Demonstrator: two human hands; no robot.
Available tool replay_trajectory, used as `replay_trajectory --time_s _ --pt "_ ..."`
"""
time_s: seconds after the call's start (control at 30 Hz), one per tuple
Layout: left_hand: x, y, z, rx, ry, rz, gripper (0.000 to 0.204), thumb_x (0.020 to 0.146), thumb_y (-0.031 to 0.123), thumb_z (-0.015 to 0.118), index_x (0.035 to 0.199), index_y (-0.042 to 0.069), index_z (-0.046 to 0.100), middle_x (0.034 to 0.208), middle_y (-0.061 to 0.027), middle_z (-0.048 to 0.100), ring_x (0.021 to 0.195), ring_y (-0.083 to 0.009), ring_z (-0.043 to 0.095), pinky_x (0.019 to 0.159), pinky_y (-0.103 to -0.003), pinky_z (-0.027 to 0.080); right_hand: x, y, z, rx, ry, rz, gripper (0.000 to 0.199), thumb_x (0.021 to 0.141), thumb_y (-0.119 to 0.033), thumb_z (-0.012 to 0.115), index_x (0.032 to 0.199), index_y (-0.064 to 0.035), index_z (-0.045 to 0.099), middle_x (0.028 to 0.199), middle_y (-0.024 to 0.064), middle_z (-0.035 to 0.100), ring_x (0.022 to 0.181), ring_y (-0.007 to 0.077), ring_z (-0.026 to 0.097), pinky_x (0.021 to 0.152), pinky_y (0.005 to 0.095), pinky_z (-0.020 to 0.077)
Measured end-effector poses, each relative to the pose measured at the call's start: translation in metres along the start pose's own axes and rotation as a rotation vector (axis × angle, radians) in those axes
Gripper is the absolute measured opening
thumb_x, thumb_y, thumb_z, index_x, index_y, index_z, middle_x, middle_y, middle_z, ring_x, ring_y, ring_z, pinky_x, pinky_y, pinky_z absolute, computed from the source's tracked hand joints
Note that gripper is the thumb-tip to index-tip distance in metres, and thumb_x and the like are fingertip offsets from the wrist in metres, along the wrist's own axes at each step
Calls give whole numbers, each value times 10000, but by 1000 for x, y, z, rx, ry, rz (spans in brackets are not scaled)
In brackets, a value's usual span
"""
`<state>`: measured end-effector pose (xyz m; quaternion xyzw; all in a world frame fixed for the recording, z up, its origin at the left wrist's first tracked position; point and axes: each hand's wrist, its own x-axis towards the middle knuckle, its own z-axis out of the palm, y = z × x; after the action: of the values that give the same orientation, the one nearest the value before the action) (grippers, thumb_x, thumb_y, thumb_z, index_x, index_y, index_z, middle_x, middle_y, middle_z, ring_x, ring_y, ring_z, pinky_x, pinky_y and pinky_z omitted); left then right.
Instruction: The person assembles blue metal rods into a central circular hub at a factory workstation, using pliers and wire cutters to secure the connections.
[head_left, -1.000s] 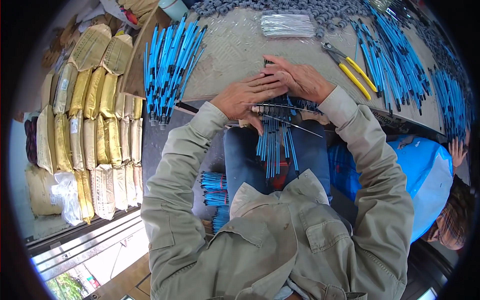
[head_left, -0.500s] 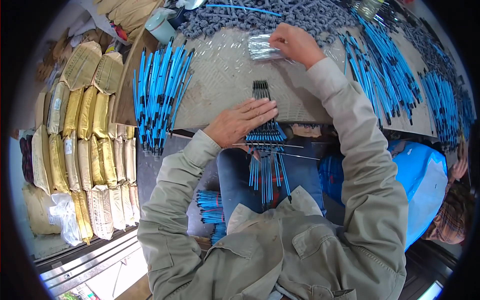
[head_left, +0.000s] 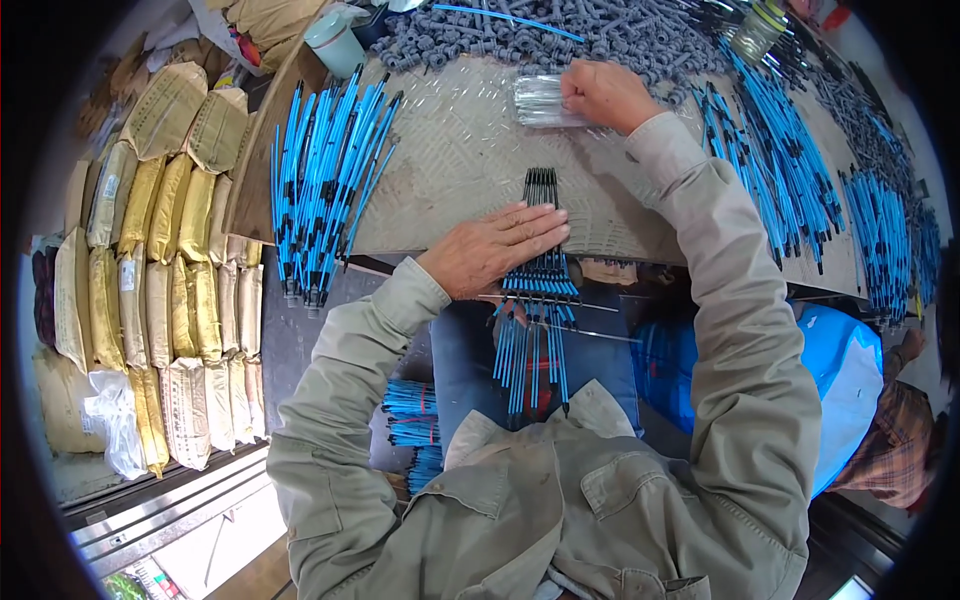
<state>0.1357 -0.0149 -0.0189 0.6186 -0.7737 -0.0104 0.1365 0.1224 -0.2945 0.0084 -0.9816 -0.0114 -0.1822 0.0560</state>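
Blue rods (head_left: 541,275) are aligned under flattened left fingers (head_left: 530,225); clear strips (head_left: 538,105) are left stacked by curled right fingers (head_left: 576,84), grip indeterminable.

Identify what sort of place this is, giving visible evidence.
Probably a small assembly workshop: grey plastic fittings heaped on a workbench, groups of blue rods, and stacked sacks at the left.

My sleeves (head_left: 330,400) are plain khaki green, my trousers (head_left: 455,345) dark blue. The rods (head_left: 540,285) at mid-frame are bright blue and black. Toward the top, the strips (head_left: 540,103) look silvery and clear, the fittings (head_left: 480,40) grey, and my tabletop (head_left: 440,150) beige with paler crisscross marks. Upper left, a pale aqua cup (head_left: 336,46); far left, tan and gold bags (head_left: 140,205); lower right, brown plaid clothing (head_left: 888,440).
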Motion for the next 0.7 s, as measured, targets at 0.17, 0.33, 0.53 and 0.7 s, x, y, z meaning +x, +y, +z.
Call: replay_trajectory --time_s 0.17,0.33,0.53,0.7 --pt "-2 5 1 18 -11 0 525 872 136 372 1392 86 321 1452 -73 308 1339 -221 301 1110 -362 245 -5 -7 -2 42 70 17 87 795 -173 579 784 -88 588 826 77 599 771 313 603 637 430 464" --pt "0 1 3 9 6 1 521 872 131 379 1387 78 327 1445 -76 319 1332 -224 312 1107 -367 253 -28 -26 -12 5 194 73 81 823 -169 566 816 -95 596 820 74 594 767 318 600 627 416 466" --pt "2 2 1 4 20 -3 524 856 115 415 1375 80 349 1431 -70 343 1319 -225 335 1096 -362 282 -105 -62 -15 209 -23 25 117 810 -116 581 908 -140 641 792 65 562 705 301 594 567 401 456" --pt "2 1 3 19 -14 3 671 742 117 563 1372 54 343 1427 -101 343 1319 -244 332 1092 -374 283 -113 -57 -7 99 99 71 142 781 -107 600 907 -149 650 758 65 533 655 292 582 541 395 447"
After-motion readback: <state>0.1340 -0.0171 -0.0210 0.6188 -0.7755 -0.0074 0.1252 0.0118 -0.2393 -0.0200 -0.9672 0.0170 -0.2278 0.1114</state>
